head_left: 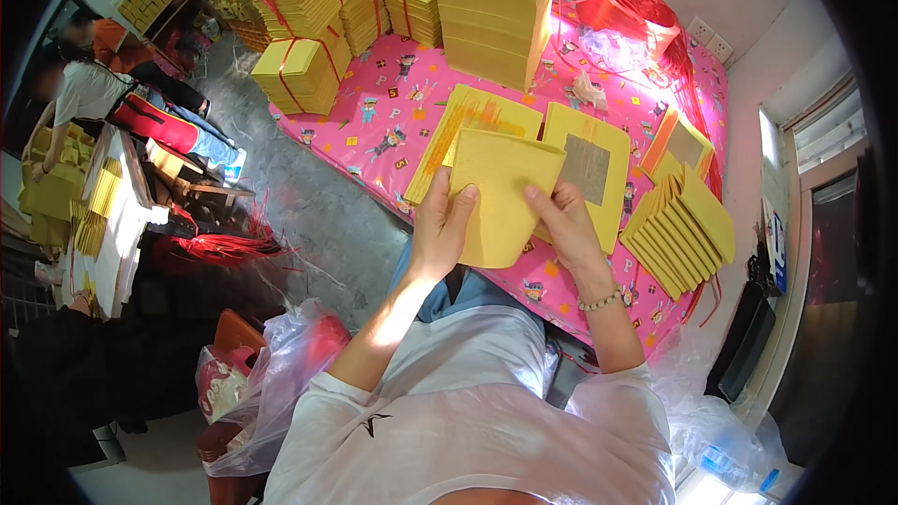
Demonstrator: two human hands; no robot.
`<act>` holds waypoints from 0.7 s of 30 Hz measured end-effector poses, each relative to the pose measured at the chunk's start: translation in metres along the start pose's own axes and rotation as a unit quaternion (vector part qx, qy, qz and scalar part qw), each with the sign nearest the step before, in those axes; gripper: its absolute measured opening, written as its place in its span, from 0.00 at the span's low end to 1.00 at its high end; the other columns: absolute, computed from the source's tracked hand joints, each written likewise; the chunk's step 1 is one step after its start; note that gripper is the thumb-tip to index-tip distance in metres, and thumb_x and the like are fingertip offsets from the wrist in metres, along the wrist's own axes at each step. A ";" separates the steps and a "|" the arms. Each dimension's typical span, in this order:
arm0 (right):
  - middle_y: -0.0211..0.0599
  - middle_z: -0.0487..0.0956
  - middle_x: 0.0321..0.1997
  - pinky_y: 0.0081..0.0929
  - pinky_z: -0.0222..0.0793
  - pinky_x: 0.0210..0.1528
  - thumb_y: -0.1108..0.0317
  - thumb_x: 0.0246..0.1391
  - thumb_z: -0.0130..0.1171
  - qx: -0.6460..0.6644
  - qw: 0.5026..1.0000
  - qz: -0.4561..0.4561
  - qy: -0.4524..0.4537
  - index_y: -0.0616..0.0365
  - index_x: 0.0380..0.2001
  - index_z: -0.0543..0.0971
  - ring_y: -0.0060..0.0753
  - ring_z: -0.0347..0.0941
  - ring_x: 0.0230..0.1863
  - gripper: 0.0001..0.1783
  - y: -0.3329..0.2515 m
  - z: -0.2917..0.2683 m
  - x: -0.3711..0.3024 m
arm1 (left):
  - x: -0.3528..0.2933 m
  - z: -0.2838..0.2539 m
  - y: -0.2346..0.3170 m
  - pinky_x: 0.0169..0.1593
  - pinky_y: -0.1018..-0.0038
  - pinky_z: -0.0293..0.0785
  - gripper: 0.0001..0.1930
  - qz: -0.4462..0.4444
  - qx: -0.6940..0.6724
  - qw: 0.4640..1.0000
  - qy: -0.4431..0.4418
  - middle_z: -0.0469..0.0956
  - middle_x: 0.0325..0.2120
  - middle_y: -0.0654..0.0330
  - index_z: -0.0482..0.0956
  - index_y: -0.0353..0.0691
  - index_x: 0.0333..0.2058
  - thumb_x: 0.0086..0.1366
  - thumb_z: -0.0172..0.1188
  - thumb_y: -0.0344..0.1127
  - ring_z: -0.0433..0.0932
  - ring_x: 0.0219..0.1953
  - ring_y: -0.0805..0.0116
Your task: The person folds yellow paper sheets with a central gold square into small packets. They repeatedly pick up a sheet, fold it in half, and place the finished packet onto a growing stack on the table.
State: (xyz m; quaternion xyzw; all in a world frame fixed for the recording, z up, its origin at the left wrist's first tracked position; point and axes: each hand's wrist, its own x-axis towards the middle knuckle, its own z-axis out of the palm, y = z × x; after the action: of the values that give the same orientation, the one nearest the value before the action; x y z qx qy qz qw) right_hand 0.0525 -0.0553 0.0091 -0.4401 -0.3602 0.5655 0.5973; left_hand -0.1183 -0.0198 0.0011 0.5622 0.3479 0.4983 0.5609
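Over the near edge of the pink table, a folded yellow paper piece [503, 187] is held up between both hands. My left hand [441, 232] grips its left side, thumb on the front face. On the right side, my right hand [572, 229] pinches it with the thumb in front; most fingers are hidden behind the paper. Just beyond lie a yellow sheet with orange smears [485, 110] and a yellow sheet bearing a grey rectangle [589, 168]. To the right, a row of folded yellow papers [680, 234] leans fanned out.
Red-tied stacks of yellow paper [297, 75] and a tall yellow stack [488, 14] stand on the patterned pink tablecloth [393, 122]. A red ribbon roll [625, 2] sits far right. At left, people work by a white-topped table [120, 224]. A plastic-covered chair [281, 383] stands near left.
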 end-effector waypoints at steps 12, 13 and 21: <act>0.32 0.81 0.39 0.19 0.72 0.42 0.63 0.60 0.57 -0.003 0.999 0.000 0.039 0.64 0.42 0.79 0.17 0.76 0.37 0.15 -0.003 -0.003 0.008 | 0.005 -0.002 -0.004 0.45 0.76 0.70 0.10 -0.044 -0.039 0.998 -0.020 0.75 0.38 0.60 0.68 0.33 0.45 0.68 0.50 0.32 0.73 0.42 0.76; 0.32 0.81 0.39 0.19 0.73 0.42 0.63 0.60 0.57 -0.004 0.999 0.015 0.030 0.65 0.42 0.79 0.17 0.76 0.38 0.15 -0.004 -0.004 0.008 | 0.006 -0.001 -0.001 0.45 0.77 0.70 0.10 -0.062 -0.070 0.995 -0.020 0.75 0.39 0.61 0.68 0.33 0.45 0.68 0.50 0.32 0.72 0.43 0.77; 0.36 0.81 0.40 0.21 0.75 0.41 0.63 0.59 0.58 -0.081 0.992 0.086 -0.049 0.70 0.43 0.78 0.20 0.77 0.38 0.18 -0.003 -0.009 0.006 | 0.027 -0.018 -0.001 0.48 0.77 0.71 0.15 -0.146 -0.119 0.980 -0.058 0.76 0.45 0.60 0.67 0.36 0.52 0.69 0.49 0.33 0.75 0.46 0.76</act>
State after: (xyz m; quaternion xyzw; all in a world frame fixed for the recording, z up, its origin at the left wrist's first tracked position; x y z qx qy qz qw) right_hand 0.0629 -0.0503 0.0081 -0.4881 -0.3946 0.6049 0.4899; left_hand -0.1287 0.0112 0.0023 0.4630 0.3313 0.4155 0.7094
